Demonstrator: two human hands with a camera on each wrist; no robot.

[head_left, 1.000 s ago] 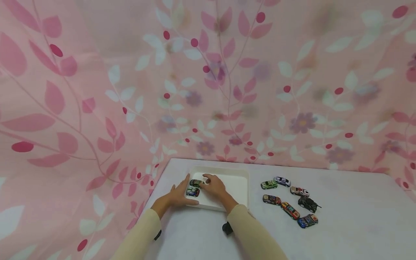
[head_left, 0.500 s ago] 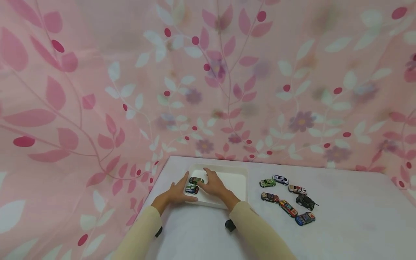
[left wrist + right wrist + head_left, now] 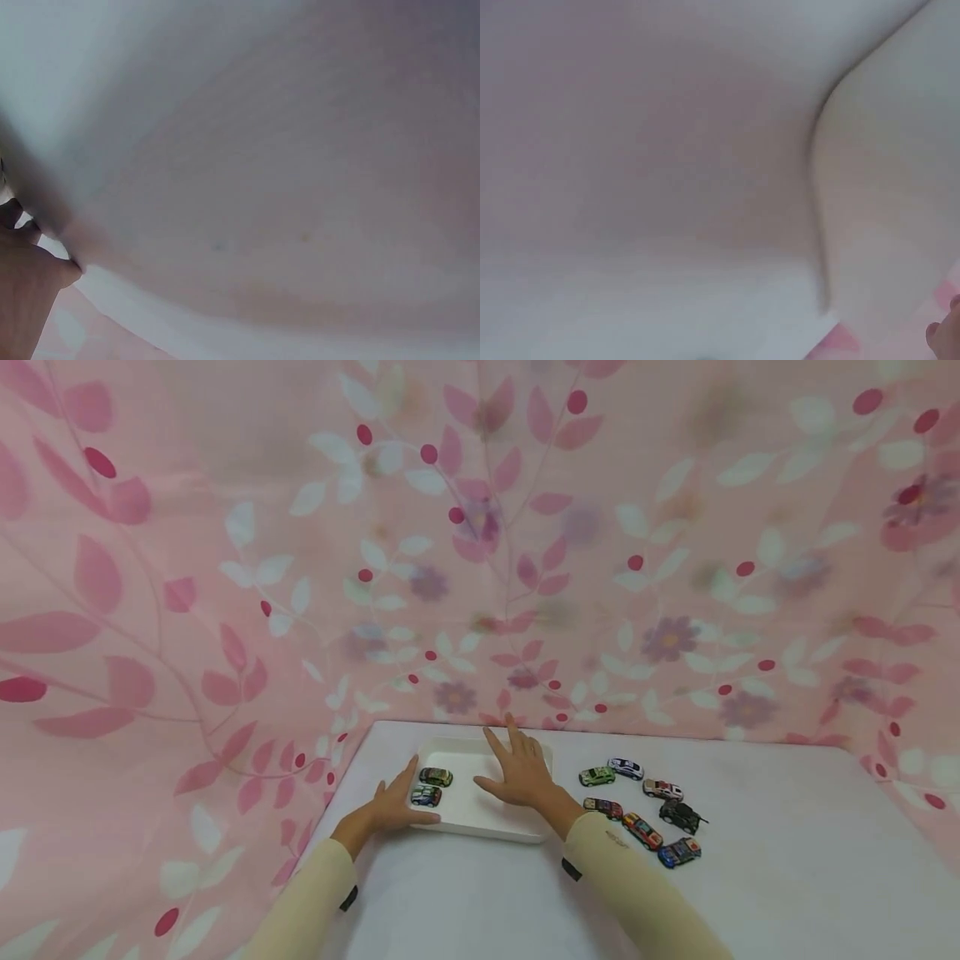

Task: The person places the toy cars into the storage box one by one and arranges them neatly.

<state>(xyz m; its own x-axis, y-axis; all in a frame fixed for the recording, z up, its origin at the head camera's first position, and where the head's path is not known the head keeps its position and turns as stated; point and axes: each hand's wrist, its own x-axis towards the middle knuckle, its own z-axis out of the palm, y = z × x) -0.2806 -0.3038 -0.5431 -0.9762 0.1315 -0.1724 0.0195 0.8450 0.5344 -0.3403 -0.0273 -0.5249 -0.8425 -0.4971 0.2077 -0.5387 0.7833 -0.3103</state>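
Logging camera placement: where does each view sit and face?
Head: worn on the head, facing forward and down at white tray, toy cars; left hand, right hand, sleeves show.
Left wrist: worn there, facing the white table; left hand at left edge.
Right wrist: likewise; right hand at lower-right corner.
Wrist views share table, floral backdrop.

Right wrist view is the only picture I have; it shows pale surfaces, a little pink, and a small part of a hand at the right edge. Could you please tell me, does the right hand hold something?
Observer: No. In the head view, the right hand spreads its fingers over the white tray, holding nothing.
Operator: Thank you. What is lying inside this tray?
Observer: At its left end, a yellow-green toy car and, nearer the person, a white-blue-green toy car.
Operator: Are there more outside?
Observer: Yes, seven more toy vehicles are on the white table, to the tray's right.
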